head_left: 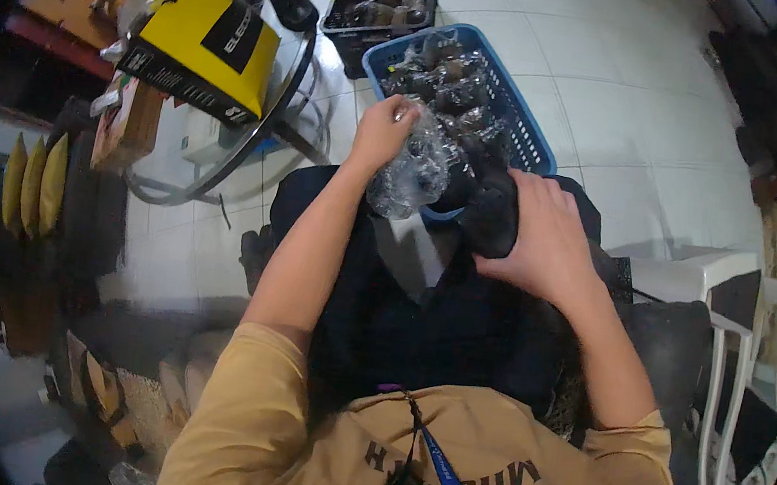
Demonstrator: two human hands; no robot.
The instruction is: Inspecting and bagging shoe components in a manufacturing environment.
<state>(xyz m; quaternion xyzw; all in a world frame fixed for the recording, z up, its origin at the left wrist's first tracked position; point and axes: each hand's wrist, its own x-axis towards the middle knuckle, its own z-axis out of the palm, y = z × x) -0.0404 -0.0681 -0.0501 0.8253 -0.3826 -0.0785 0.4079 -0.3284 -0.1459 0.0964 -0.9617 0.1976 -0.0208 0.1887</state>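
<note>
My left hand (383, 133) pinches the top of a crumpled clear plastic bag (410, 177), its fingers closed. The bag hangs over my lap, in front of the near end of a blue basket (540, 133). On the right, my right hand (552, 235) is wrapped round a dark, soft-looking black item (492, 215); its kind cannot be made out. The item's upper part reaches the basket's near edge. Inside the basket lie several dark and brown things wrapped in clear plastic (456, 86).
Behind the basket stands a black crate (332, 5) of similar wrapped things. To the left, a yellow and black box (208, 41) rests by a round-edged table (293, 85). A white plastic chair (711, 418) is at my right, on the white tiled floor (609, 105).
</note>
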